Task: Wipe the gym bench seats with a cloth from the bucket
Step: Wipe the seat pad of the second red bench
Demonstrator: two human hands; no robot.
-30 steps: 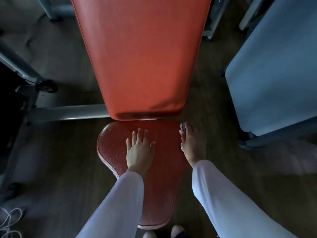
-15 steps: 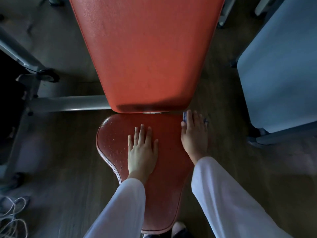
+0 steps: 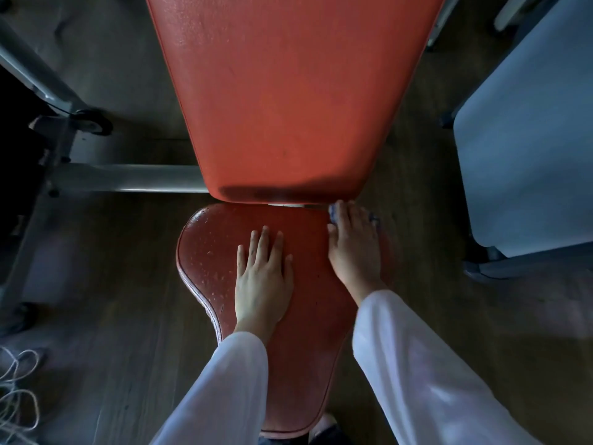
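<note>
Bare left hand [image 3: 263, 277]: lies palm down on the seat, fingers straight and close together, pointing toward the backrest; it holds nothing.
Right hand [image 3: 354, 245]: rests palm down at the far right corner of the seat, fingers stretched forward over a cloth and pressing it flat against the pad; no curl round the cloth can be seen.
Cloth [image 3: 333, 215]: pale blue-white, mostly hidden under the right hand; small bits show at the fingertips and just beside the outer finger. It sits at the seat's right edge, close under the backrest's lower rim.
Sleeves: both arms wear loose white sleeves [image 3: 417, 374] that come in from the bottom edge, the left one crossing over the narrow near end of the seat.
Seat [image 3: 208, 252]: dark red pad, wide at the far end and narrowing toward the person, with pale piping round its rim; its left part carries small specks or droplets, which I cannot tell apart.
Backrest [image 3: 288, 91]: broad orange-red pad, brighter than the seat, rising beyond it and tapering down to meet it; a thin strip of metal shows in the gap between the two.
Frame [image 3: 128, 178]: grey metal tube running left from under the backrest, joined to a slanted bar with a small wheel.
Floor [image 3: 128, 332]: dark wood planks.
Cord [image 3: 16, 396]: pale loops lying at the lower left corner.
Grey pad [image 3: 529, 139]: large blue-grey surface at the right, apart from the bench.
</note>
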